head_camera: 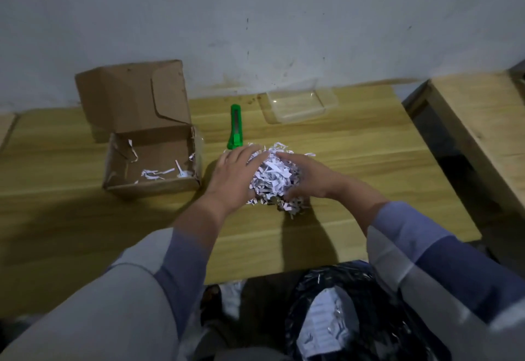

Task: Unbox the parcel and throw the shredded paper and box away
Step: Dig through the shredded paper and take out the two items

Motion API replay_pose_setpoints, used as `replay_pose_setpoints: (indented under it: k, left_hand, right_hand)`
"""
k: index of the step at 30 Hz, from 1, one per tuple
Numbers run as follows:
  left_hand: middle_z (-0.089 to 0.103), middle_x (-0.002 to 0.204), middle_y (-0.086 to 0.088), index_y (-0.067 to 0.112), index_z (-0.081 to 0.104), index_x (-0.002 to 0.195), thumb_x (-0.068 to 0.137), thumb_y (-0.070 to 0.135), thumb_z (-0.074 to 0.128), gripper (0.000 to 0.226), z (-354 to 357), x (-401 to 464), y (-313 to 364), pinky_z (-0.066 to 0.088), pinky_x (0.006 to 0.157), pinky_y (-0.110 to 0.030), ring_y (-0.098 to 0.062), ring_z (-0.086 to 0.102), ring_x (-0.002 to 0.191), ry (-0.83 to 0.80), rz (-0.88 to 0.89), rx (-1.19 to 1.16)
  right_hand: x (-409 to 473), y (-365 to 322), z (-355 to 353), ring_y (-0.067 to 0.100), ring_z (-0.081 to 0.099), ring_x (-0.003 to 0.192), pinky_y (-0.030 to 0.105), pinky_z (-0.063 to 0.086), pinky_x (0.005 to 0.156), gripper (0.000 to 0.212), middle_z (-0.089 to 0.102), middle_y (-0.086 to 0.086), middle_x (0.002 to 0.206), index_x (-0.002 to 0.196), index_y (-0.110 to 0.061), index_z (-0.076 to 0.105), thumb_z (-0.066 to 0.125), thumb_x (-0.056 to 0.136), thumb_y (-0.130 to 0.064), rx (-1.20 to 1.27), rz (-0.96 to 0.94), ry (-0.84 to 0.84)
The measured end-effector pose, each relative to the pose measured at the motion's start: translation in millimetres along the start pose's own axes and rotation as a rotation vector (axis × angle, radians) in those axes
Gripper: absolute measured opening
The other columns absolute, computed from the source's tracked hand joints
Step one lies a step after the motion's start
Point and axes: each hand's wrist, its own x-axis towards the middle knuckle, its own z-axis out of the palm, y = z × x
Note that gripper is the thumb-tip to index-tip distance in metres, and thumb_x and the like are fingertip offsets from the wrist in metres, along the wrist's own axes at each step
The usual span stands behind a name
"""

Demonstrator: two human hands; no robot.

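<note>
While the camera looks down past two blue-and-grey sleeves, a black bin bag (366, 312) gapes at the near edge, just below the tabletop (355, 161), with white paper scraps already lying inside it. Up on the wood, both hands are on the heap of shredded paper (277, 174)! Left hand (234, 177) cups the pile's left flank, fingers curved over the top of the strips; right hand (308, 176) wraps in from the other side, fingers curled into the shreds. So each grip is closed loosely around the paper, the heap squeezed between the two palms, its underside touching the tabletop or just off it — hard to call.

Left of the hands, close beside the left one, sits the cardboard box (153, 167), open, its lid flap standing up at the back. A few stray white strips lie on its floor and one hangs on its left wall.

Just beyond the heap lies a green utility knife (235, 127), pointing away, its near end nearly touching the shreds. Farther back and to the right, by the grey wall (284, 19), rests a clear plastic container (301, 105).
</note>
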Motion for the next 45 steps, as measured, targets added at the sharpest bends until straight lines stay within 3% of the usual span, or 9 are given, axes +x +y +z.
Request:
replay_pose_setpoints:
  k: [5,11,15,19,25,30,35,39,45]
  left_hand:
    - [0.034,0.150,0.005,0.032,0.040,0.139,0.077,0.033,0.068,0.068,1.0,-20.2,4.5,0.017,0.117,-0.047,-0.018,0.028,0.140,0.075,0.080,-0.034]
    - [0.057,0.123,0.009,0.026,0.061,0.086,0.072,0.037,0.038,0.029,-1.9,-31.2,8.2,0.015,0.114,-0.044,-0.016,0.045,0.124,0.181,-0.013,-0.313]
    - [0.059,0.106,0.010,0.026,0.053,0.082,0.085,0.050,0.035,0.030,1.3,-22.2,15.8,0.030,0.106,-0.045,-0.015,0.051,0.108,0.325,-0.138,-0.366]
    - [0.053,0.113,0.009,0.026,0.049,0.108,0.087,0.049,0.051,0.031,13.5,-13.0,26.1,0.033,0.099,-0.037,-0.017,0.047,0.112,0.265,-0.283,-0.357]
    - [0.044,0.134,0.008,0.026,0.049,0.120,0.087,0.043,0.052,0.037,23.2,-19.6,23.9,0.028,0.105,-0.039,-0.017,0.039,0.127,0.155,-0.328,-0.317]
    - [0.046,0.130,0.008,0.027,0.053,0.116,0.088,0.034,0.050,0.030,17.9,-22.4,19.4,0.028,0.103,-0.037,-0.016,0.041,0.124,0.144,-0.315,-0.297]
    - [0.049,0.116,0.009,0.027,0.048,0.092,0.079,0.035,0.051,0.015,12.2,-24.5,24.5,0.027,0.099,-0.037,-0.016,0.043,0.115,0.202,-0.318,-0.273]
    - [0.048,0.120,0.006,0.027,0.052,0.108,0.083,0.046,0.054,0.031,5.8,-16.8,32.4,0.031,0.101,-0.039,-0.017,0.042,0.116,0.349,-0.283,-0.280]
    - [0.045,0.135,0.006,0.031,0.057,0.118,0.089,0.045,0.052,0.032,13.7,-10.1,37.5,0.020,0.112,-0.041,-0.018,0.032,0.134,0.111,-0.253,-0.275]
  right_hand:
    - [-11.3,-19.9,-3.9,0.020,0.060,0.109,0.017,0.038,0.080,0.027,0.066,0.007,0.121,0.113,-0.014,0.069,0.058,0.088,-0.012,0.005,0.052,0.173]
    - [-16.9,-14.8,16.5,0.023,0.063,0.076,0.032,0.049,0.070,0.030,0.061,-0.007,0.072,0.069,-0.026,0.069,0.052,0.080,-0.004,-0.069,0.082,0.377]
    - [-2.5,-14.3,15.2,0.029,0.050,0.103,0.038,0.043,0.087,0.023,0.060,0.004,0.104,0.096,-0.026,0.069,0.055,0.084,-0.012,-0.193,-0.007,0.612]
    - [16.0,-17.2,17.5,0.030,0.043,0.120,0.040,0.039,0.101,0.040,0.052,0.003,0.133,0.125,-0.032,0.059,0.059,0.086,-0.020,-0.235,-0.023,0.294]
    - [13.1,-9.3,21.8,0.027,0.057,0.101,0.028,0.042,0.078,0.022,0.065,0.008,0.109,0.104,-0.013,0.072,0.068,0.083,-0.014,-0.335,-0.078,0.347]
    - [0.9,-7.7,3.5,0.020,0.064,0.073,0.026,0.052,0.067,0.017,0.073,0.011,0.095,0.100,-0.007,0.072,0.069,0.083,-0.010,0.030,0.087,0.561]
    - [-10.3,2.5,-12.6,0.027,0.066,0.079,0.033,0.055,0.071,0.021,0.071,0.011,0.101,0.105,-0.011,0.068,0.065,0.085,-0.016,0.032,0.229,0.535]
    - [-11.9,-10.1,-8.2,0.029,0.046,0.121,0.043,0.037,0.101,0.037,0.052,0.005,0.133,0.118,-0.029,0.057,0.061,0.082,-0.023,-0.254,0.180,0.502]
    - [-1.8,-17.0,17.1,0.029,0.041,0.121,0.043,0.044,0.095,0.025,0.048,0.004,0.128,0.107,-0.029,0.069,0.066,0.082,-0.032,-0.394,0.067,0.252]
